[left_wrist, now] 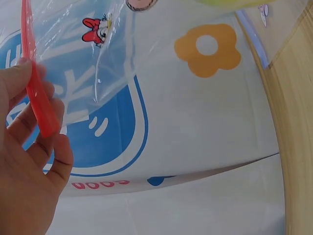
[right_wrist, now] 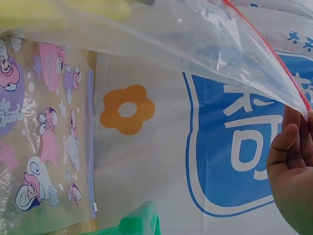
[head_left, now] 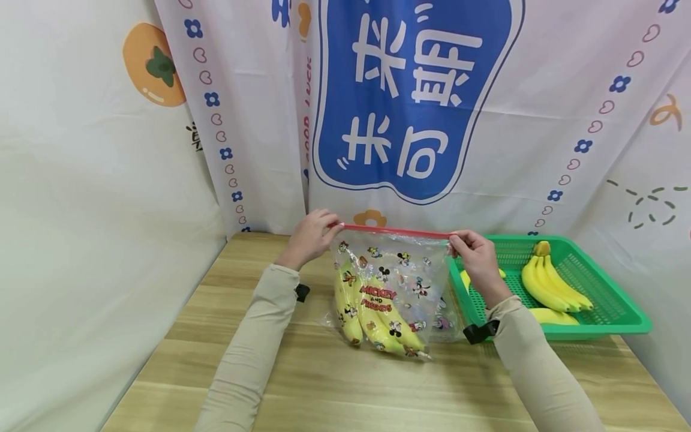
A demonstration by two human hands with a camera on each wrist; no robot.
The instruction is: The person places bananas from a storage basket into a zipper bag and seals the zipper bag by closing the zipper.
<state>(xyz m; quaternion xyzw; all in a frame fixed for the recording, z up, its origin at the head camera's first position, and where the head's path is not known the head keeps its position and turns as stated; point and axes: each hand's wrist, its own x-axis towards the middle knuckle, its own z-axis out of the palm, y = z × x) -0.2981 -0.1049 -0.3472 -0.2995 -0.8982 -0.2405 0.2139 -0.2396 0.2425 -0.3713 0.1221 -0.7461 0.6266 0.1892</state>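
Note:
A clear zip bag printed with cartoon figures hangs between both hands, its red zip edge stretched level across the top. Inside it, yellow bananas rest at the bottom, close over the table. My left hand pinches the left end of the red edge; in the left wrist view the thumb and fingers are round the red strip. At the other end, my right hand pinches the bag's top corner, seen at the right border of the right wrist view.
A green basket with more bananas stands at the right, partly behind the right forearm. Another printed clear bag with a purple zip edge lies flat on the wooden table, behind the held one. Printed cloth hangs behind the table.

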